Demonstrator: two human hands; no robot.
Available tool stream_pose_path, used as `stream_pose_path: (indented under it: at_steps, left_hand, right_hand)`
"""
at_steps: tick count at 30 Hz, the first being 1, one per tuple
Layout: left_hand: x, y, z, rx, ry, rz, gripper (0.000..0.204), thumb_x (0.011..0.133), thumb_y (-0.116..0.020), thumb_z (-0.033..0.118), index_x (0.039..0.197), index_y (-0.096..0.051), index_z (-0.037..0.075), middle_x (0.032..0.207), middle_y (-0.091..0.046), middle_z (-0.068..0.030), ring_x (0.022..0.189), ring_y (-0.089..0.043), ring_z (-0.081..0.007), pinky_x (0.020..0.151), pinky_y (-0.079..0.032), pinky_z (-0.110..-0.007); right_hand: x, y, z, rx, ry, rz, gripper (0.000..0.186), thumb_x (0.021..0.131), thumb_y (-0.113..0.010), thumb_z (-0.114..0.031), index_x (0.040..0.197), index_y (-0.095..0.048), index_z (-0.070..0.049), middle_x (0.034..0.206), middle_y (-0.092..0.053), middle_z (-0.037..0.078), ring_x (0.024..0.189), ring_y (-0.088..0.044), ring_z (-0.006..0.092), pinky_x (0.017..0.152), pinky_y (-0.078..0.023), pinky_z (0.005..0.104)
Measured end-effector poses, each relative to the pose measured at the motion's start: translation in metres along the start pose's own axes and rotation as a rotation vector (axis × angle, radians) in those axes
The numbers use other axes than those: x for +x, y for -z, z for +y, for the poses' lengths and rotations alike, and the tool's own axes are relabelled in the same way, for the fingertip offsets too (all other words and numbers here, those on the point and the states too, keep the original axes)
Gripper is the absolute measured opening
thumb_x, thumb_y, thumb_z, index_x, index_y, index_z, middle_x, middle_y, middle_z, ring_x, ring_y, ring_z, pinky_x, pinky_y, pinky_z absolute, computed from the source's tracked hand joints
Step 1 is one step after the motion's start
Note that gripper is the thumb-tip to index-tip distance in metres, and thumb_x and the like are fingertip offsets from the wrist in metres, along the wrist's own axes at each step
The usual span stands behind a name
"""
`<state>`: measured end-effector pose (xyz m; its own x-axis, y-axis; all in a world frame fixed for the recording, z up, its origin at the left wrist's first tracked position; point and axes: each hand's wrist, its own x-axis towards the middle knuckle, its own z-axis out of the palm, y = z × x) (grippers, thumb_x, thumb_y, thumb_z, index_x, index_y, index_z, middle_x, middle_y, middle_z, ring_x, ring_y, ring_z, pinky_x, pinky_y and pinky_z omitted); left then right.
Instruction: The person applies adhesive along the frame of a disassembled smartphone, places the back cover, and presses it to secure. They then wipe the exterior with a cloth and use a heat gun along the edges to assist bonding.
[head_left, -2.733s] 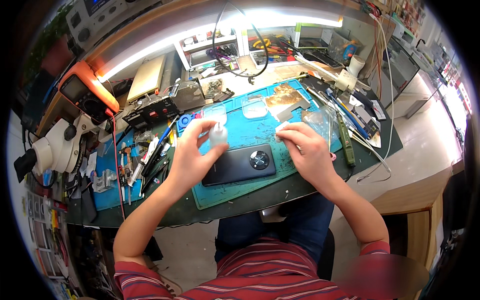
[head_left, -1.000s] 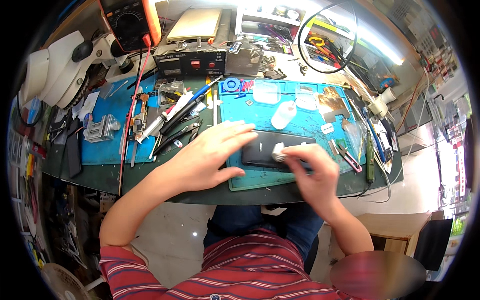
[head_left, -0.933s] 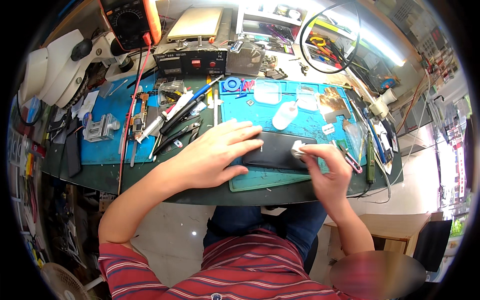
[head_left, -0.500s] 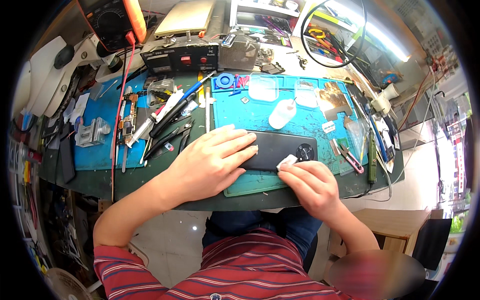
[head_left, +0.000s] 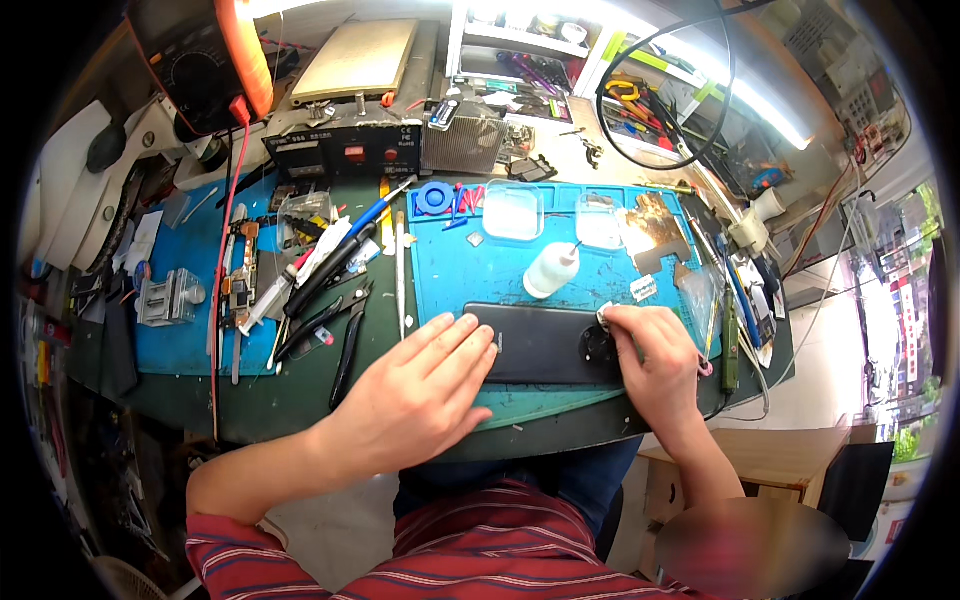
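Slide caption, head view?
Left hand at one end of a dark phone, right hand pinching a white wad by the camera module.

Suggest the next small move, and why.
Probably draw the white pad nearer, over the camera ring on the phone: the right hand pinches it near the ring's far edge, while the left hand lies partly over the phone's left end, apparently steadying it.

White lettering is running across the front of the black box (head_left: 335,155), with more letters sitting near its upper right corner. A short pale line of print is standing on the back of the dark phone (head_left: 545,335), near its left end. Small marks are ringing the dial (head_left: 192,76) of the orange-and-black meter (head_left: 245,60). Red characters are showing on a white sign (head_left: 911,348) at far right, blurred.
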<state>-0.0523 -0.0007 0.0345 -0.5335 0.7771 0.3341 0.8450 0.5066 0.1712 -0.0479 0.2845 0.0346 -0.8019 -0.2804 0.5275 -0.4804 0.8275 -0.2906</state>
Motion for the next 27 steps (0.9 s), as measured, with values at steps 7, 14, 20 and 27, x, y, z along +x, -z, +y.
stream_pose_path:
  at_steps: [7,14,20,27]
  left_hand:
    - [0.001,0.001,0.001,-0.010,0.023,-0.009,0.059,0.076,-0.075,0.029,0.120,-0.061,-0.008,0.129,-0.060,-0.0209,0.123,-0.057,-0.0321,0.108,-0.042,-0.045]
    - [0.000,0.001,-0.002,-0.047,0.038,-0.015,0.062,0.075,-0.076,0.032,0.121,-0.061,-0.008,0.130,-0.059,-0.0205,0.122,-0.057,-0.0321,0.107,-0.042,-0.045]
    - [-0.006,0.001,0.004,0.012,0.060,-0.018,0.062,0.076,-0.075,0.038,0.123,-0.062,-0.002,0.133,-0.057,-0.0180,0.108,-0.055,-0.0254,0.094,-0.044,-0.038]
    - [-0.009,-0.002,0.009,0.138,0.061,-0.012,0.062,0.078,-0.072,0.040,0.124,-0.062,0.001,0.134,-0.056,-0.0124,0.108,-0.051,-0.0219,0.094,-0.039,-0.036]
  right_hand:
    - [0.017,-0.016,-0.012,0.013,0.033,-0.110,0.022,0.077,-0.065,0.006,0.098,-0.065,-0.002,0.094,-0.069,0.011,0.086,-0.063,0.0285,0.078,-0.051,0.0377]
    - [0.026,-0.031,-0.030,0.010,0.047,-0.115,0.026,0.076,-0.065,0.005,0.100,-0.065,-0.002,0.094,-0.069,0.010,0.085,-0.063,0.0265,0.078,-0.050,0.0370]
    - [0.029,-0.049,-0.049,0.009,0.055,-0.085,0.027,0.076,-0.064,0.003,0.103,-0.064,-0.002,0.097,-0.068,0.009,0.087,-0.063,0.0261,0.078,-0.050,0.0369]
    - [0.042,-0.065,-0.065,0.109,0.107,-0.100,0.033,0.077,-0.065,0.002,0.109,-0.062,0.000,0.094,-0.068,0.010,0.087,-0.064,0.0271,0.077,-0.052,0.0357]
